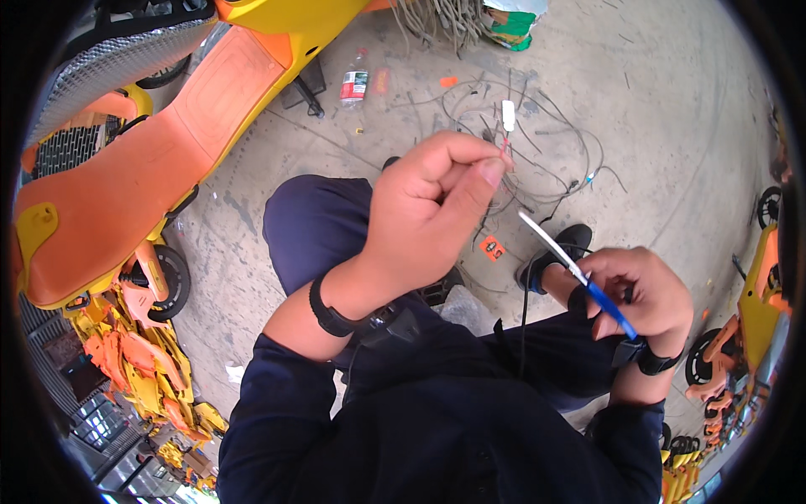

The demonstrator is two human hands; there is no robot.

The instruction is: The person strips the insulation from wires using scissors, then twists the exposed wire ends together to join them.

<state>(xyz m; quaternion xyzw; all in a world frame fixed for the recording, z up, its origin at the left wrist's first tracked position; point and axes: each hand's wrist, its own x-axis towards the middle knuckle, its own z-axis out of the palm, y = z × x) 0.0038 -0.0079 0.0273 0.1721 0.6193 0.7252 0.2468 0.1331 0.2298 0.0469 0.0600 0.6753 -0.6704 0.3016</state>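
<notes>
Pinching a thin reddish wire (505, 145) between thumb and forefinger, the left hand (432, 210) held it near a white connector (508, 115), above loose cables (601, 158) on the floor (680, 118). The right hand (659, 294) was closed around a blue-handled tool (609, 309), its pale end apart from the wire. The step appeared to be readying the wire; the next move probably called for a steady pinch and bringing the tool across.
</notes>
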